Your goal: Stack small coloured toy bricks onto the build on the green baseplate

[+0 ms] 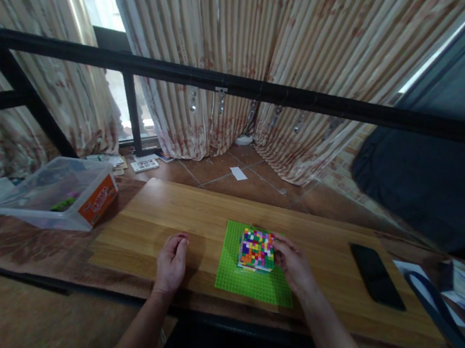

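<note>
A block of small multicoloured toy bricks [255,249] rests on a green studded baseplate [228,267], set back from the plate's front edge. At its right side is my right hand [292,262], fingers curled against the block's edge; some fingertips are hidden. My left hand [171,264] hovers over or rests on the wooden board to the left of the baseplate. Its fingers are curled closed with thumb and forefinger together, and whatever may be inside them is hidden.
The wooden board [149,212] lies under the baseplate. A black phone [376,276] is on its right part. To the left stands a clear plastic box [56,196] with an orange label and a few green pieces. A black metal rail [197,75] crosses beyond the board, before the curtains [196,18].
</note>
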Demonstrator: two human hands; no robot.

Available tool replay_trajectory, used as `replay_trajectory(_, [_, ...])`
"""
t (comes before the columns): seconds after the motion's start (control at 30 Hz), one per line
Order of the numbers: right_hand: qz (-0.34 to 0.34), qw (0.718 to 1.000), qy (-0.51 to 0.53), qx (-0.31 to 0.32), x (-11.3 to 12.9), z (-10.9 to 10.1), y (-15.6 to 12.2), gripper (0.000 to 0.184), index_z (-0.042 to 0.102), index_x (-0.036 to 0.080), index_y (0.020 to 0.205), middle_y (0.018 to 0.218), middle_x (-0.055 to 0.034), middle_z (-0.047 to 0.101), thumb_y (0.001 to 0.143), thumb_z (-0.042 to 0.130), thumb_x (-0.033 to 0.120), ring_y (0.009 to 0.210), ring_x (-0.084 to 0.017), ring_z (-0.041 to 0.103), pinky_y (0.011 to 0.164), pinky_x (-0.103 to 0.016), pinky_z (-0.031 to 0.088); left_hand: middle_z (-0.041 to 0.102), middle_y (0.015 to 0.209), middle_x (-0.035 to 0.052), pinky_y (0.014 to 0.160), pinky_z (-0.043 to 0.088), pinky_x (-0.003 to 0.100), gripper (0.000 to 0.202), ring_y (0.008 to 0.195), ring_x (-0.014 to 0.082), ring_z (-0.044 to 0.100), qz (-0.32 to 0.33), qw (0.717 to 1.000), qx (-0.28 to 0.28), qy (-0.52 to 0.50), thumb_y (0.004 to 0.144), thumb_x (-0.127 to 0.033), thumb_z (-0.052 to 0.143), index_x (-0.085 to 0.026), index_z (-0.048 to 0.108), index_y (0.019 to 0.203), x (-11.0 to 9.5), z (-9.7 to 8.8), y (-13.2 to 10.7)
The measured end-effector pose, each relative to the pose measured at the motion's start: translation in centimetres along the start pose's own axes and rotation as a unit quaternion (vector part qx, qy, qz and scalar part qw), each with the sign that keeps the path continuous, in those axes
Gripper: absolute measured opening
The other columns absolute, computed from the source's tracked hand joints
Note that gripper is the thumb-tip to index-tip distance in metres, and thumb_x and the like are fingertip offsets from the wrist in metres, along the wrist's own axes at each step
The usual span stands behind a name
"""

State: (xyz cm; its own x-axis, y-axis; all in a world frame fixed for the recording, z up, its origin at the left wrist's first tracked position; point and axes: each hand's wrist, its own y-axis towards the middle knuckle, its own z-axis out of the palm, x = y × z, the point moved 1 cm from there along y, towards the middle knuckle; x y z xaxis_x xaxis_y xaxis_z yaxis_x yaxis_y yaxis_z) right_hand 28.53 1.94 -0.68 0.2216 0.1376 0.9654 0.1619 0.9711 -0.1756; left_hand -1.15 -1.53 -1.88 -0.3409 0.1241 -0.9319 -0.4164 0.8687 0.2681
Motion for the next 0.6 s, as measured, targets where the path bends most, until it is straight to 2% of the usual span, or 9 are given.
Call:
replay_trajectory(0.13, [0.009, 1.000, 0.002, 0.016, -0.03, 0.04, 0.29, 0.028, 0.074, 0.020, 0.086, 0.059, 0.0027, 0.065, 0.062, 0.077, 0.035, 0.046, -0.009, 0.048, 0.043, -0.021, 0.033, 0.066, 0.093, 0.0063, 0.090, 0.047, 0.034, 0.027, 0.094, 0.0217, 0.060, 0.004, 1.000, 0.004, 0.007, 0.083, -0.043, 0.049, -0.020, 0.065, 0.083, 0.05, 0.03, -0.05])
replay_trajectory(0.27, [0.002, 1.000, 0.001, 0.028, -0.18, -0.11, 0.34, 0.025, 0.074, 0.020, 0.085, 0.069, 0.0007, 0.070, 0.063, 0.077, 0.033, 0.053, -0.011, 0.055, 0.048, -0.022, 0.039, 0.066, 0.095, 0.0060, 0.093, 0.046, 0.035, 0.028, 0.095, 0.0215, 0.060, -0.001, 1.000, 0.007, 0.008, 0.084, -0.043, 0.049, -0.020, 0.065, 0.083, 0.06, 0.05, -0.11])
replay_trajectory(0.4, [-0.001, 0.999, 0.035, 0.022, -0.66, -0.01, 0.17, 0.024, 0.074, 0.023, 0.087, 0.083, 0.0001, 0.074, 0.065, 0.076, 0.031, 0.068, -0.014, 0.063, 0.062, -0.026, 0.048, 0.066, 0.094, 0.0060, 0.091, 0.046, 0.034, 0.026, 0.095, 0.0215, 0.060, -0.005, 1.000, 0.007, 0.011, 0.084, -0.041, 0.049, -0.020, 0.065, 0.083, 0.05, 0.13, -0.12])
replay_trajectory(0.5, [-0.004, 0.999, 0.047, 0.019, -0.85, 0.22, 0.02, 0.023, 0.074, 0.024, 0.087, 0.085, 0.0008, 0.074, 0.065, 0.076, 0.031, 0.071, -0.014, 0.065, 0.067, -0.026, 0.050, 0.066, 0.093, 0.0063, 0.091, 0.046, 0.034, 0.026, 0.094, 0.0217, 0.060, -0.005, 1.000, 0.004, 0.006, 0.083, -0.041, 0.049, -0.020, 0.065, 0.082, 0.09, 0.20, -0.12])
replay_trajectory(0.6, [-0.008, 0.999, 0.027, 0.029, -0.60, 0.30, -0.02, 0.022, 0.073, 0.024, 0.085, 0.080, 0.0013, 0.073, 0.066, 0.076, 0.034, 0.068, -0.014, 0.064, 0.063, -0.026, 0.049, 0.066, 0.093, 0.0064, 0.091, 0.046, 0.035, 0.026, 0.095, 0.0222, 0.060, -0.005, 1.000, 0.002, 0.000, 0.083, -0.041, 0.050, -0.020, 0.064, 0.079, 0.07, 0.20, -0.04])
